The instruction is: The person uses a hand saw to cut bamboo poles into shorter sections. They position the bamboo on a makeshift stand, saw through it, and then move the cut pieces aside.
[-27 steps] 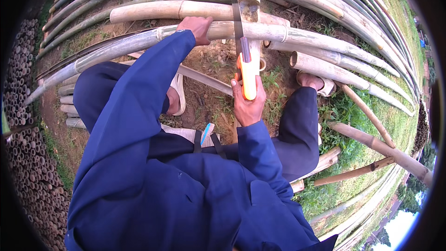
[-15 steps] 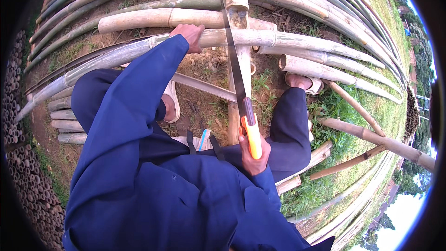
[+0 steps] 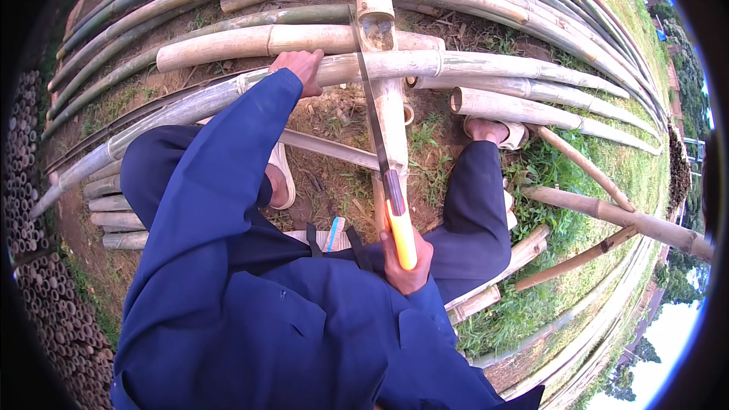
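My left hand [image 3: 301, 72] is wrapped round a long pale bamboo pole [image 3: 474, 64] that runs from side to side in front of me. In my right hand [image 3: 410, 264] is a handsaw [image 3: 402, 231], gripped by its orange and yellow handle close to my body. Its long dark blade points away from me and crosses the pole just right of my left hand. Below the pole, an upright bamboo post [image 3: 391, 110] with a notched top stands by the blade. How deep the blade sits in the pole cannot be made out.
Several bamboo poles [image 3: 266, 40] lie on the ground ahead. A split bamboo strip [image 3: 330, 148] extends between my feet. Propped bamboo pieces [image 3: 607, 212] stand at the right, beside grass. Stacked cut bamboo [image 3: 72, 334] fills the left edge.
My right hand has drawn the saw slightly toward me. My left hand keeps its hold on the pole, and the whole view has shifted a little.
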`<state>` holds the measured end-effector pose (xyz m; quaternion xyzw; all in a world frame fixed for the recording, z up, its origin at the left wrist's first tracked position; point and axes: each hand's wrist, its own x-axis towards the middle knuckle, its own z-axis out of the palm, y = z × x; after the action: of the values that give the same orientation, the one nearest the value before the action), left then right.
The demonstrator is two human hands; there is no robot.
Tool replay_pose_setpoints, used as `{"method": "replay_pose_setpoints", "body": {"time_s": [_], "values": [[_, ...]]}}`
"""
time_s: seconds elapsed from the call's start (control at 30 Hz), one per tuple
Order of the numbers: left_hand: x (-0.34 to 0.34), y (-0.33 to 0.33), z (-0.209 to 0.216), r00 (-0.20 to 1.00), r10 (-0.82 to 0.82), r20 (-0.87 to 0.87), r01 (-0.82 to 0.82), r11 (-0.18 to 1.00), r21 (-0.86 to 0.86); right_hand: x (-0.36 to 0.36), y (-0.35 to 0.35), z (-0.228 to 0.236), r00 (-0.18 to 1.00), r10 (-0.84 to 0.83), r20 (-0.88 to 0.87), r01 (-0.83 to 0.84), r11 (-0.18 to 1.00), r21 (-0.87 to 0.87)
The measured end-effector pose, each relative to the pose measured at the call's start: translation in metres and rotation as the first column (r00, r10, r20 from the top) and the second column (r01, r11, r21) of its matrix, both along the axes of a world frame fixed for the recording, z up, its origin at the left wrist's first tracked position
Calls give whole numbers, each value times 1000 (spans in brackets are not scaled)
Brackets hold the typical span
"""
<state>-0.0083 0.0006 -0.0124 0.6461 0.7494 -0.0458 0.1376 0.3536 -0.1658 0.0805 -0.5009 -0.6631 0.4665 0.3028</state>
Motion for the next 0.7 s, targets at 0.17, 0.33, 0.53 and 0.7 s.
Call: {"method": "replay_pose_setpoints", "body": {"time_s": [0.17,0.33,0.53,0.7], "values": [[-2,5,7,999,22,27,-22,1000,-9,13,-2,11,995,54,78,-64,989,132],[2,15,6,1000,8,8,-8,1000,9,-67,107,-30,994,46,-98,-43,999,24],[3,13,-8,1000,-18,-2,18,999,-27,30,-8,10,999,17,28,-15,996,-85],[3,18,6,999,47,-9,-48,995,-86,33,4,8,997,40,66,-43,998,44]]}}
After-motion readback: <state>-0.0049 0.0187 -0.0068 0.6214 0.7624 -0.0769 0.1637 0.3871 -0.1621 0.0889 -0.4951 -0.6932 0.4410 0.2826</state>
